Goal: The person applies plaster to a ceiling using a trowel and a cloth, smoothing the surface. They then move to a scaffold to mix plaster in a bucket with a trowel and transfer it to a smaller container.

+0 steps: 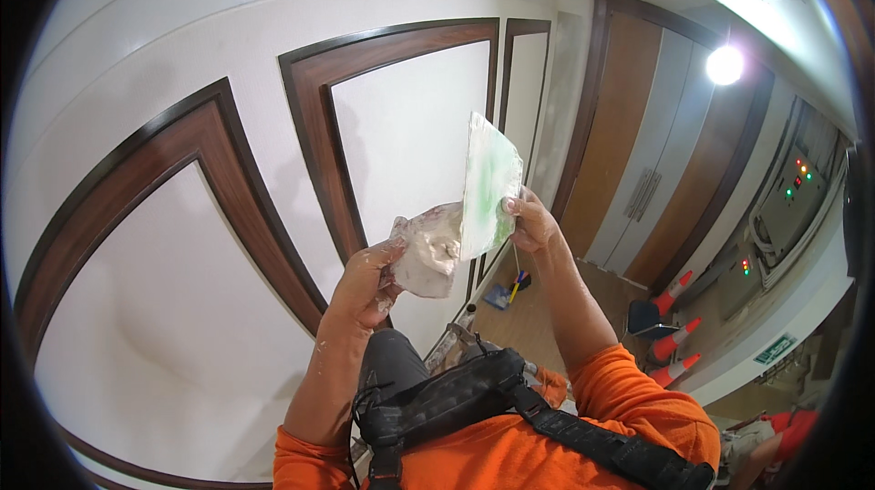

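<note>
In the middle of the frame, I see the left hand (369,278) pinch a smeary board (425,282); the right hand (531,222) pinches a green-white board (492,178).

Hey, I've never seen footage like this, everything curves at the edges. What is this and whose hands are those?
There's no machine here: these are one person's bare hands. The single picture comes from a wide fisheye camera on that person's head, looking down, so straight edges bend. The left hand grips a flat, whitish piece with pale paste on it; the right hand holds a white-and-green plate. Both are held up in front of a wall with wood-trimmed panels. On the floor at right stand orange-and-white cones.
</note>
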`<state>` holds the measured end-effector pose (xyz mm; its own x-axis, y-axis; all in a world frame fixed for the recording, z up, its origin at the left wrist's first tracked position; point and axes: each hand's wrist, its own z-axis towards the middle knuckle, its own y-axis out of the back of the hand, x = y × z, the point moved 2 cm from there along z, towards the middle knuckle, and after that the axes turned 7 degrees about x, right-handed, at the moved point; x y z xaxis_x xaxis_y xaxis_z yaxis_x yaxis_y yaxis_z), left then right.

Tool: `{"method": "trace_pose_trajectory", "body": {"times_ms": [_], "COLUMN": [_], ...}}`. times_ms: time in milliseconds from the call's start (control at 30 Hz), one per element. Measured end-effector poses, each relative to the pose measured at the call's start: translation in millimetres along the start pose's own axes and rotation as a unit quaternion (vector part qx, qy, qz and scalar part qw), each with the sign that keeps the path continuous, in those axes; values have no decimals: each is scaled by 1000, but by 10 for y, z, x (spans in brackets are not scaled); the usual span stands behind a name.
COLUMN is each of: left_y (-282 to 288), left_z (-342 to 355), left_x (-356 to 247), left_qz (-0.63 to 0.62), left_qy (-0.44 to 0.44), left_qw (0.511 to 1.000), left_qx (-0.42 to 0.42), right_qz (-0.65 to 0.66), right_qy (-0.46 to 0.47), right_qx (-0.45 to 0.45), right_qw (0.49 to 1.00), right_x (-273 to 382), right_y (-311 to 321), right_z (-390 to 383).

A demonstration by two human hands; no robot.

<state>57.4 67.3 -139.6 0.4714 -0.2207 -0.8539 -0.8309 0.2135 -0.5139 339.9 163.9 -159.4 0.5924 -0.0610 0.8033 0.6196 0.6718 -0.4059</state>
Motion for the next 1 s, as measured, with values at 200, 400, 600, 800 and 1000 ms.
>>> {"method": "trace_pose_trajectory", "body": {"times_ms": [200,400,600,800,1000], "left_y": [340,649,654,763,411], "left_z": [83,142,142,244,118], "left_x": [-138,-180,29,425,258], "left_qz": [-58,-115,-152,-250,-190], "left_qy": [-77,-127,-138,-149,-190], "left_qw": [995,981,974,952,961], "left_qx": [-29,-95,-101,-99,-68], "right_qz": [-126,-232,-346,-327,-447], "right_qy": [-62,-44,63,221,135], "right_qx": [-69,-180,-262,-271,-280], "right_qw": [988,955,899,878,839], "right_x": [2,21,-182,-602,-785], "right_y": [-8,-355,-648,-779,-595], "right_z": [-146,-287,-263,-298,-402]}}
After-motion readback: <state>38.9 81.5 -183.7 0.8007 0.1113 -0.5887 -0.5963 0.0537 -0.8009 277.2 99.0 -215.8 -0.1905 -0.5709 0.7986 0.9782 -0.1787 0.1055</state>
